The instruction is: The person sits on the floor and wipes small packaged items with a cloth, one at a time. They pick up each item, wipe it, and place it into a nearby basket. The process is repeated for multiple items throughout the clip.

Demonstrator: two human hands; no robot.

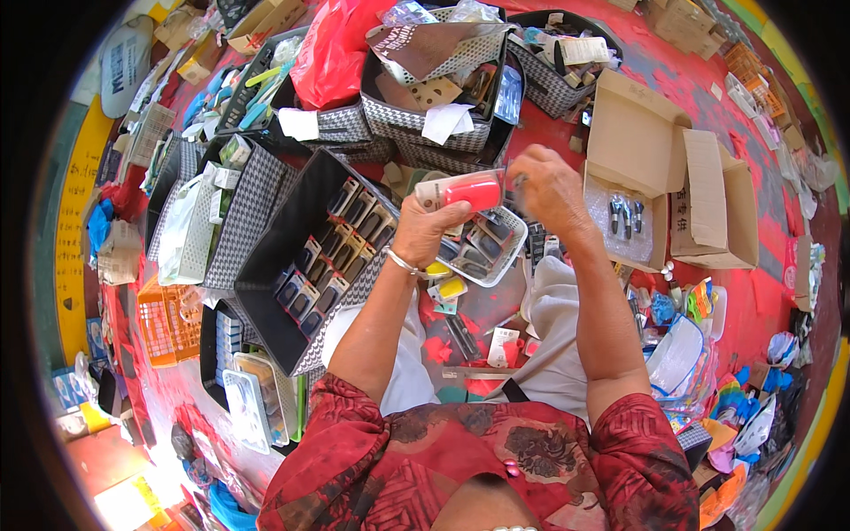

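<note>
My left hand (420,237) grips a pack with a red, rounded item on a pale card (460,189), thumb pressed along its front. My right hand (551,190) is curled beside the pack's right end; its fingertips are partly blurred, and what they pinch, if anything, I cannot make out. Below the hands sits a white plastic basket (508,265) of carded dark, oval items. Left of my left forearm, a tilted black box with a houndstooth outside (266,305) holds rows of similar carded items. Yellow carded items (452,288) lie near the basket.
Houndstooth bins (350,119) full of mixed goods stand ahead, with a red plastic bag (336,53) on one. An opened cardboard box (633,133) at right holds several dark brush-like items. Beside it is another carton (717,208). An orange crate (168,323) is at left.
</note>
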